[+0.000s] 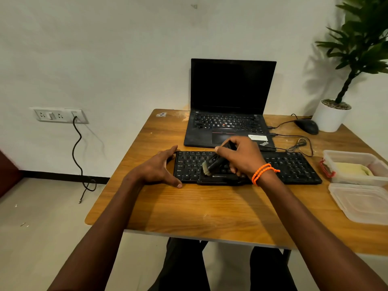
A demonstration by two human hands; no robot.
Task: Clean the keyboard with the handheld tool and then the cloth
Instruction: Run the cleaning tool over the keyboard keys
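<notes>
A black keyboard lies flat across the middle of a wooden table, its long side facing the person. The right hand is over the keyboard's left-centre keys, fingers curled round a dark brush. The brush tilts down toward 8 o'clock, and its pale bristles rest on the keys near the front row. An orange band circles the right wrist.

The left hand is at the keyboard's 9 o'clock end, spread wide: fingers touch the far left corner, the thumb lies along the front edge, and nothing is held.

An open laptop with a dark screen stands at 12 o'clock from the keyboard, just behind it. A mouse and a potted plant sit at 2 o'clock. At 3 o'clock is an open clear box holding something pale yellow, possibly the cloth; this cannot be confirmed. Its lid lies at 4 o'clock.
</notes>
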